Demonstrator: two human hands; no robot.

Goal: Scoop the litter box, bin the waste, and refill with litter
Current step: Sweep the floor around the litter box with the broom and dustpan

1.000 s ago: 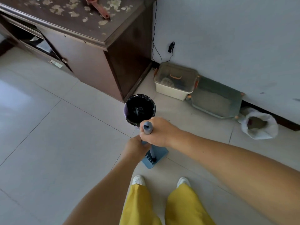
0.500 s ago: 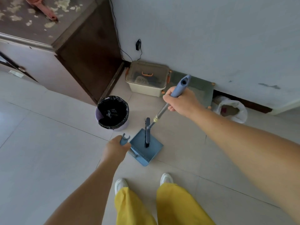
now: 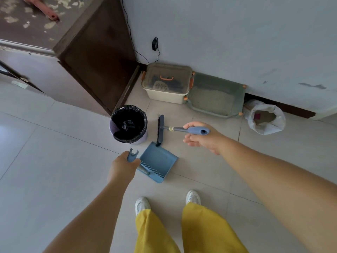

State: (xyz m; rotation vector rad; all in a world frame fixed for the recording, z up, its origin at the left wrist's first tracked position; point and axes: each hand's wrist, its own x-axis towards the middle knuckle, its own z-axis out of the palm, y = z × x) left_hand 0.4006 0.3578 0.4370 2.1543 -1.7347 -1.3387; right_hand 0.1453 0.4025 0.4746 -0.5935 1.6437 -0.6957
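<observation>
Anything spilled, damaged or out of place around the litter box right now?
No spill shows on the floor tiles. The odd parts: the cabinet top has patchy, peeling finish, and the wall above the litter box carries dark scuffs. The litter bag sits open beside the box, upright.

A dark wooden cabinet (image 3: 94, 57) stands against the wall, a black adapter (image 3: 154, 46) plugged in beside it.
</observation>
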